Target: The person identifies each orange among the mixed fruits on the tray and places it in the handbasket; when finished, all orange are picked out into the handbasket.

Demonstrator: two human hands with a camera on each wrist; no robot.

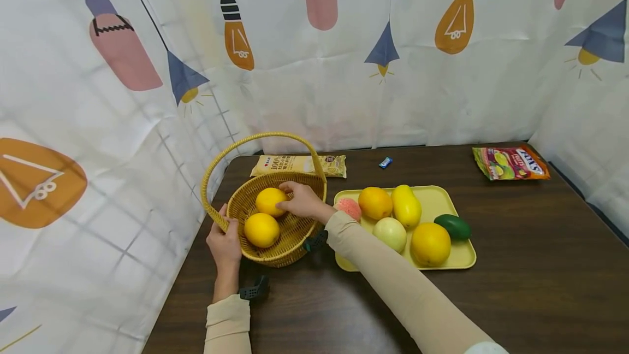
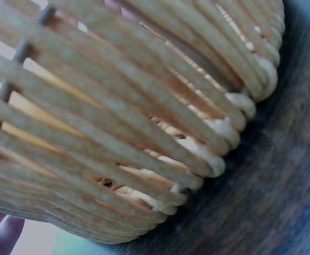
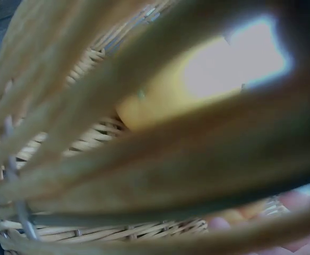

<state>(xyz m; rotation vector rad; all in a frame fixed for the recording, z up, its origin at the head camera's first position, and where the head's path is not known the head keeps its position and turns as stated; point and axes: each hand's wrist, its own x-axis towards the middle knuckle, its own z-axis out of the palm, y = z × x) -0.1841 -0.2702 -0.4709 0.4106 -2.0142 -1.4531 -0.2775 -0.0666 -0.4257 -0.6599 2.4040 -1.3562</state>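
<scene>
A yellow woven basket [image 1: 290,255] with a tall arched handle stands at the left of the table, tilted somewhat. Inside it lie two oranges, a rear one [image 1: 270,201] and a front one [image 1: 261,230]. My right hand [image 1: 303,201] reaches over the basket's right rim and pinches the rear orange at its right side. With the left hand [image 1: 225,242] I grip the basket's left rim near the handle's foot. Woven strands of the basket [image 2: 118,111] fill the left wrist view. Through the basket's strands, the right wrist view shows an orange [image 3: 155,101] and some blurred fingertips [image 3: 298,202].
Right of the basket, a yellow tray [image 1: 464,253] holds several fruits, among them an orange [image 1: 430,245] and a green avocado-like fruit [image 1: 453,226]. Behind the basket lies a cream-coloured packet [image 1: 285,164]. Farther back are a small blue wrapper [image 1: 385,163] and a colourful snack bag [image 1: 511,163].
</scene>
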